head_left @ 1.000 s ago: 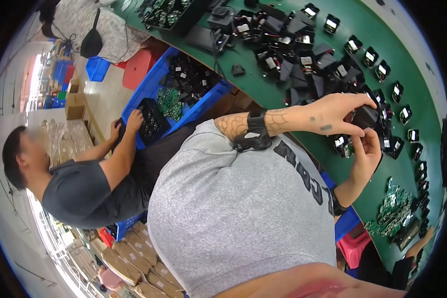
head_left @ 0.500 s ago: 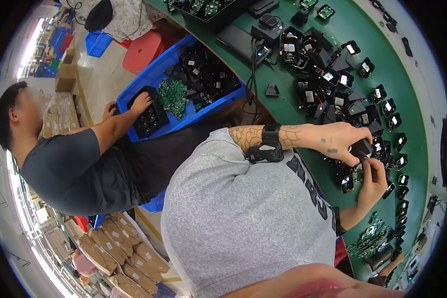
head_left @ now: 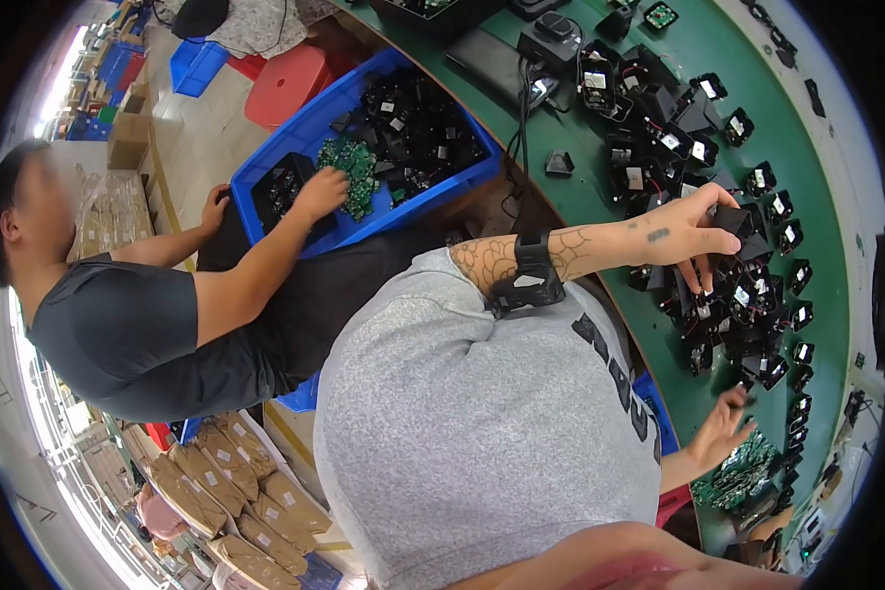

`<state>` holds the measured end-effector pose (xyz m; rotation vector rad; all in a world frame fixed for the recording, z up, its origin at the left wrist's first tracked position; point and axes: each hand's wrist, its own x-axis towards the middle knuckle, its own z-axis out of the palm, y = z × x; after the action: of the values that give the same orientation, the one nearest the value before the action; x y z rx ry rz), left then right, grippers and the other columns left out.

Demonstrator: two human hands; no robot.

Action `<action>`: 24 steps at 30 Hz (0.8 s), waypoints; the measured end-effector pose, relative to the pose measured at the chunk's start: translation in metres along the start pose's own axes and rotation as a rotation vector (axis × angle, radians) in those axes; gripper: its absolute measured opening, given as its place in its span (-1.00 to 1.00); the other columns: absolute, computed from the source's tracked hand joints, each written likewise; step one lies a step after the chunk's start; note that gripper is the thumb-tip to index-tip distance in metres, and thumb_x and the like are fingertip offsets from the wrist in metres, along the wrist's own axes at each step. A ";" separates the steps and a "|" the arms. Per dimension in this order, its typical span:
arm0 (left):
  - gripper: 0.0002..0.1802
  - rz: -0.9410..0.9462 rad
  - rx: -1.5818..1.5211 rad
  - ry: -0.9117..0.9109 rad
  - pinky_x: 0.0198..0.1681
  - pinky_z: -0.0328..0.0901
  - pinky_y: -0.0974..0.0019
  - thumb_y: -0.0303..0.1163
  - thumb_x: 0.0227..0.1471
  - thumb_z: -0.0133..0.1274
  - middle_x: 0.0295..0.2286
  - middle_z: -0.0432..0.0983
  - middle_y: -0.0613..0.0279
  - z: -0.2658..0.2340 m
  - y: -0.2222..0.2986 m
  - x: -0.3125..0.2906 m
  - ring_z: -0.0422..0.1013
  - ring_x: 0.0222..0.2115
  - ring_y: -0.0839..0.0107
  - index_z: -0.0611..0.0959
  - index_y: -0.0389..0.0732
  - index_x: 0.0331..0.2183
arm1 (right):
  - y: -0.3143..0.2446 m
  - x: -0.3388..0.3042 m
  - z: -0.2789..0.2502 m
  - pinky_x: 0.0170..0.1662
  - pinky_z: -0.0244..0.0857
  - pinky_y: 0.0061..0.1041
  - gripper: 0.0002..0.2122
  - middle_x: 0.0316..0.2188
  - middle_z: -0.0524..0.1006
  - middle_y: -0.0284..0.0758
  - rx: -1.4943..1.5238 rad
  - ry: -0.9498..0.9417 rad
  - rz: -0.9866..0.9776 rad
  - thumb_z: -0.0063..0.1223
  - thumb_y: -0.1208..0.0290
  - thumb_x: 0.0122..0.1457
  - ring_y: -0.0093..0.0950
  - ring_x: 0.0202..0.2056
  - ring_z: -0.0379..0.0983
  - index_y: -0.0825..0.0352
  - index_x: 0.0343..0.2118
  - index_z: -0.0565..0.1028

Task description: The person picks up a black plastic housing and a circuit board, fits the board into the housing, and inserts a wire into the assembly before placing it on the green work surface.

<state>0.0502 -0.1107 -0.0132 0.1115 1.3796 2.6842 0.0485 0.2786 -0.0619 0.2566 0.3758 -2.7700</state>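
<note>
My left hand [head_left: 683,231], on the tattooed forearm with a black wrist strap, grips a black plastic housing [head_left: 745,228] over the crowded part of the bench. Its thumb and a finger lie against the housing, while other fingers reach down beside small parts with white labels. Under and around it are more black housings [head_left: 747,295] with wires and boards inside. My right hand [head_left: 718,438] is lower in the picture, its fingers apart and slightly smeared by motion. It hovers near a pile of green circuit boards [head_left: 742,470] and holds nothing that I can see.
Black housings [head_left: 779,205] line the far side of the green bench [head_left: 585,211]. A black device [head_left: 487,69] with cables lies toward the top. On the left, a co-worker [head_left: 147,305] reaches into a blue bin [head_left: 359,236] of boards and black parts, near a red stool [head_left: 290,84].
My hands have parted: the left moved up along the bench with a black housing, the right drew down toward the boards and opened. The co-worker's hand shifted onto the green boards.
</note>
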 end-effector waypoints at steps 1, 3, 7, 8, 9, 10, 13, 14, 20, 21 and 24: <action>-0.43 0.006 -0.014 0.009 -0.50 0.51 0.26 -0.31 0.13 0.05 -0.30 0.37 0.04 0.000 0.003 -0.004 0.51 -0.55 0.29 0.15 -0.26 0.04 | -0.010 -0.010 -0.001 -0.28 0.15 -0.55 -0.61 0.01 0.23 -0.16 -0.051 -0.010 -0.033 0.02 0.49 0.21 -0.39 -0.08 0.24 0.47 0.04 0.21; -0.43 0.008 -0.036 0.018 -0.50 0.50 0.28 -0.31 0.12 0.06 -0.29 0.38 0.03 -0.009 0.007 -0.005 0.51 -0.55 0.29 0.15 -0.25 0.04 | -0.019 -0.017 -0.008 -0.29 0.16 -0.55 -0.68 -0.08 0.29 -0.18 -0.107 -0.013 -0.069 0.04 0.52 0.19 -0.41 -0.13 0.27 0.47 -0.04 0.26; -0.44 0.099 -0.011 0.050 -0.52 0.49 0.34 -0.36 0.11 0.07 -0.28 0.39 0.03 -0.010 0.002 -0.017 0.50 -0.57 0.33 0.17 -0.23 0.04 | -0.044 -0.034 -0.037 -0.32 0.15 -0.58 -0.82 -0.38 0.35 -0.30 -0.603 0.293 -0.423 0.08 0.50 0.16 -0.49 -0.31 0.29 0.44 -0.25 0.35; -0.45 0.118 0.018 0.070 -0.52 0.48 0.36 -0.37 0.10 0.07 -0.28 0.39 0.03 -0.013 0.004 -0.017 0.50 -0.57 0.34 0.18 -0.22 0.04 | -0.049 -0.037 -0.043 -0.33 0.15 -0.59 -0.83 -0.45 0.36 -0.33 -0.649 0.383 -0.469 0.10 0.47 0.15 -0.50 -0.36 0.29 0.44 -0.30 0.37; -0.45 0.173 0.004 0.114 -0.52 0.48 0.36 -0.40 0.09 0.06 -0.28 0.39 0.05 -0.016 0.010 -0.021 0.50 -0.57 0.36 0.18 -0.20 0.04 | -0.068 -0.032 -0.056 -0.32 0.16 -0.60 -0.79 -0.42 0.40 -0.30 -0.656 0.383 -0.413 0.17 0.40 0.12 -0.52 -0.35 0.30 0.44 -0.31 0.43; -0.44 0.276 0.011 0.135 -0.53 0.48 0.37 -0.41 0.09 0.06 -0.28 0.39 0.04 -0.024 0.005 -0.016 0.49 -0.59 0.36 0.17 -0.20 0.05 | -0.057 -0.032 -0.052 -0.32 0.16 -0.60 -0.79 -0.42 0.40 -0.30 -0.656 0.386 -0.412 0.17 0.40 0.12 -0.52 -0.35 0.30 0.44 -0.31 0.43; -0.44 0.476 0.009 0.311 -0.64 0.40 0.45 -0.47 0.02 0.04 -0.34 0.38 0.08 -0.037 0.022 -0.026 0.44 -0.64 0.44 0.17 -0.17 0.02 | -0.033 -0.035 -0.042 -0.13 0.29 -0.34 -0.65 -0.24 0.54 -0.11 -2.093 0.960 -1.002 0.21 0.26 0.06 -0.28 -0.24 0.44 0.45 -0.19 0.55; -0.44 0.533 0.062 0.389 -0.64 0.39 0.48 -0.48 0.01 0.03 -0.33 0.38 0.09 -0.043 0.030 -0.028 0.42 -0.66 0.45 0.17 -0.16 0.02 | -0.041 -0.034 -0.058 -0.13 0.29 -0.34 -0.65 -0.24 0.54 -0.11 -2.089 0.970 -1.001 0.21 0.26 0.06 -0.28 -0.24 0.44 0.45 -0.19 0.55; -0.33 0.928 0.568 0.786 -0.22 0.34 0.40 -0.60 -0.09 0.05 -0.17 0.34 0.14 -0.108 -0.022 -0.029 0.38 -0.26 0.46 0.21 -0.22 0.08 | -0.067 -0.020 -0.114 -0.04 0.27 -0.15 -0.46 -0.19 0.54 -0.05 -2.530 0.975 -1.454 0.22 0.04 -0.01 -0.06 -0.16 0.44 0.45 -0.12 0.50; -0.34 0.840 0.534 0.851 -0.23 0.35 0.38 -0.62 -0.09 0.02 -0.16 0.34 0.11 -0.110 -0.028 -0.042 0.39 -0.25 0.44 0.21 -0.23 0.08 | -0.054 -0.003 -0.093 -0.04 0.27 -0.14 -0.40 -0.18 0.53 -0.05 -2.585 0.988 -1.321 0.22 -0.06 -0.02 -0.06 -0.15 0.44 0.44 -0.13 0.50; -0.36 0.785 0.492 0.834 -0.12 0.35 0.28 -0.57 -0.04 -0.03 -0.09 0.28 0.04 -0.114 -0.038 -0.043 0.38 -0.18 0.33 0.19 -0.26 0.10 | -0.032 -0.011 -0.076 -0.01 0.25 -0.18 -0.39 -0.15 0.53 -0.08 -2.489 1.168 -1.303 0.18 -0.10 0.01 -0.10 -0.09 0.43 0.42 -0.09 0.50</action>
<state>0.0817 -0.1862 -0.1105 -0.6242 2.7084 3.0209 0.0578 0.3328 -0.1246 -0.4715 -2.3031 -0.0586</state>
